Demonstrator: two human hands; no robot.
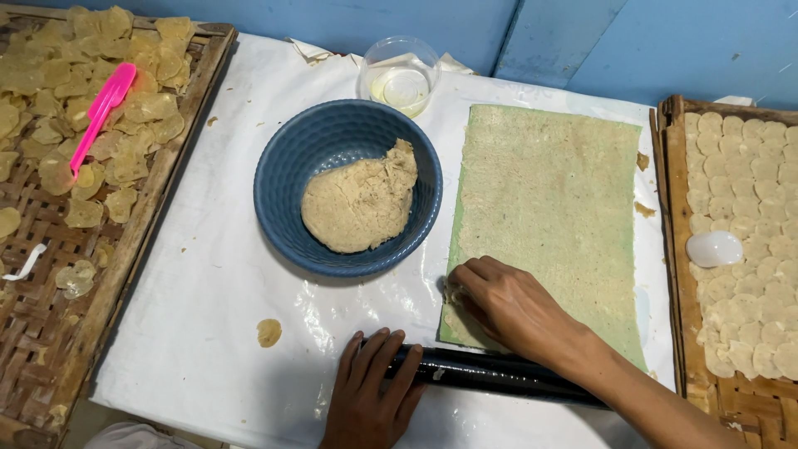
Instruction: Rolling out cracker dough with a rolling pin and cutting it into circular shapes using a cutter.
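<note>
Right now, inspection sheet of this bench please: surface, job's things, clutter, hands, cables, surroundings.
Surface: white plastic sheet over the table, creased, smeared in spots.
Job's things: thin dough sheet spread on a green mat; black roller at the near edge; blue bowl holding a dough lump.
Clutter: small dough blob and crumbs on the plastic; clear cup of pale liquid.
Hands: left hand rests on the roller; right hand presses the dough sheet's near-left corner.
Cables: nothing seen.
Surroundings: woven tray of chips with a pink scraper, left; wooden tray of round discs, right; blue wall behind.
</note>
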